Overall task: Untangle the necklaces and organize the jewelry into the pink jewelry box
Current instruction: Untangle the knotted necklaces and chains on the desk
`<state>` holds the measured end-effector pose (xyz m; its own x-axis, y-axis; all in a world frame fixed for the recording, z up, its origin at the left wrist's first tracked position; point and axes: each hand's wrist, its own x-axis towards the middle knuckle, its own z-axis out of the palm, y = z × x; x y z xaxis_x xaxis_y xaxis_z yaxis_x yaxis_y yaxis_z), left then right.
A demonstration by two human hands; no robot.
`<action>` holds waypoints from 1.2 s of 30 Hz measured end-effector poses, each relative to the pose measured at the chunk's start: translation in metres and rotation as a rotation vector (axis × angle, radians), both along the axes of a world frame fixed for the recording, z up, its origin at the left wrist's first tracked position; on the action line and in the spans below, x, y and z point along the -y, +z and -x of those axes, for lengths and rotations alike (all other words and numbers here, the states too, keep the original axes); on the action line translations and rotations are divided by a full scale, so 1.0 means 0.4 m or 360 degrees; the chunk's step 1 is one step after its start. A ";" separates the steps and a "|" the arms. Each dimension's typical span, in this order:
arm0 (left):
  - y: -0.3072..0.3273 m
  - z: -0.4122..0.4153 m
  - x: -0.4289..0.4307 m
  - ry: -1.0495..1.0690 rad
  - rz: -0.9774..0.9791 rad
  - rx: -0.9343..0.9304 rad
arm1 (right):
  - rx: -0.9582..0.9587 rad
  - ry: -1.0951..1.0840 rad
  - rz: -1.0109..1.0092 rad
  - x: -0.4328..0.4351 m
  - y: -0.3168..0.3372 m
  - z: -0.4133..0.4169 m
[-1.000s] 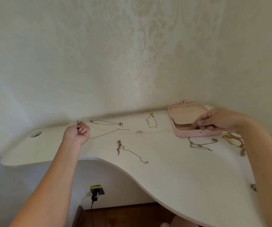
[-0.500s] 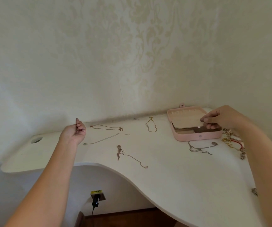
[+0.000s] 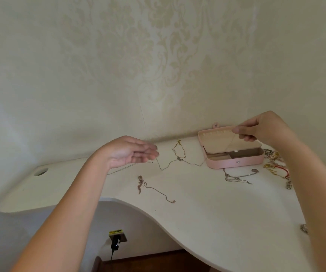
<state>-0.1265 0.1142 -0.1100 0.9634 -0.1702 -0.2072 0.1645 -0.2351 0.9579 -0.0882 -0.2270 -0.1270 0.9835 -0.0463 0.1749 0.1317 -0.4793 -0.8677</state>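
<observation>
Left hand point(image 3: 132, 154) swung right; one necklace point(image 3: 178, 158) pinched.

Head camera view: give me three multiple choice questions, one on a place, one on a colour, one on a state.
1. On the white desk, the pink jewelry box sits: A) at the front edge; B) at the back, near the wall; C) at the far left.
2. The cord in the jewelry pile right of the box is: A) blue; B) green; C) red.
3. The right hand: A) pinches a thin chain above the box; B) lies flat on the desk; C) grips a ring.
B: its lid nearly meets the wall. C: the strand is red. A: thumb and finger meet over the open lid, chain trailing down.
</observation>
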 end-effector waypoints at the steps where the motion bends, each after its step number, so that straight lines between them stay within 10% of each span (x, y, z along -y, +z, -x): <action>1: 0.001 0.012 0.028 -0.0053 -0.0118 -0.0018 | -0.0002 0.0014 0.0070 -0.003 0.001 0.004; 14: -0.200 0.203 0.286 -0.0226 -0.0211 -0.0013 | -0.0240 0.0706 0.0199 -0.026 -0.017 0.078; 22: -0.195 0.288 0.294 -0.0040 -0.1095 0.0553 | -0.0028 0.0877 0.0586 -0.081 -0.038 0.102; 36: -0.237 0.146 0.307 0.0405 -0.0232 0.0728 | 0.0491 0.0999 0.0635 -0.121 -0.107 0.122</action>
